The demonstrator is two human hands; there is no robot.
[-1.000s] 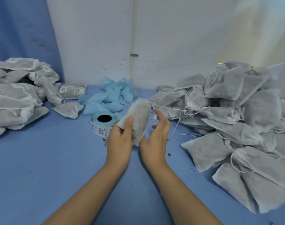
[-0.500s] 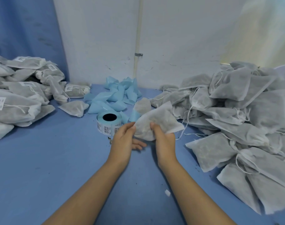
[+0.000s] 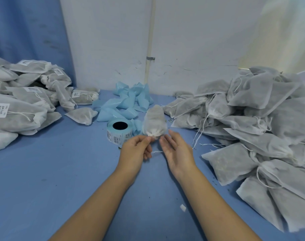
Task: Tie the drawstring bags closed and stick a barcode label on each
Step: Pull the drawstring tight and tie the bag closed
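Note:
One grey mesh drawstring bag stands on end at the table's centre, its gathered white neck pointing toward me. My left hand pinches the drawstring right at that neck. My right hand is beside the neck, palm turned inward, fingers stretched and apart, slightly blurred. A thin white string runs between the two hands. The roll of barcode labels lies just left of the bag, beyond my left hand.
A big heap of unlabelled bags with loose strings fills the right side. Labelled, tied bags are piled at the left. Blue backing scraps lie by the wall. A small white scrap sits on the blue table.
The bag was held flat in both hands; now it stands end-on with its neck cinched. My left hand has gone to the drawstring and my right hand has opened off the bag.

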